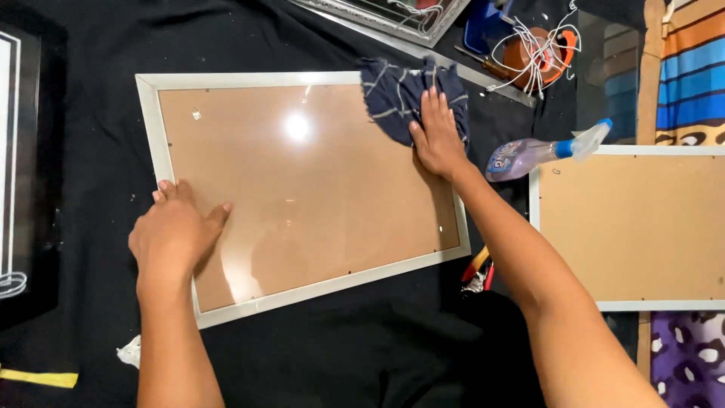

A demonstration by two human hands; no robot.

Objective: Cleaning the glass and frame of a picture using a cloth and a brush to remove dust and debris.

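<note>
Both forearms reach out over the black cloth (340,355) covering the bench. Left hand (175,236) lies flat, fingers spread and released, on the lower-left corner of the silver picture frame (151,128); right hand (436,136) presses a dark striped rag (393,94), fingers extended, at the upper-right corner of the glass (302,189). Risks — hard pressure near the edge could crack the pane; the spray bottle (529,155) lying just beside the right forearm could get knocked.

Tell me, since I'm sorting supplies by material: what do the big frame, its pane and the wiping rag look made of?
Frame: pale silver moulding, matte; wood or plastic, unclear. Pane: clear and glossy, probably glass or acrylic, given the lamp glare over brown backing. Rag under the right hand: dark blue woven cloth, frayed, pale stripes.
</note>
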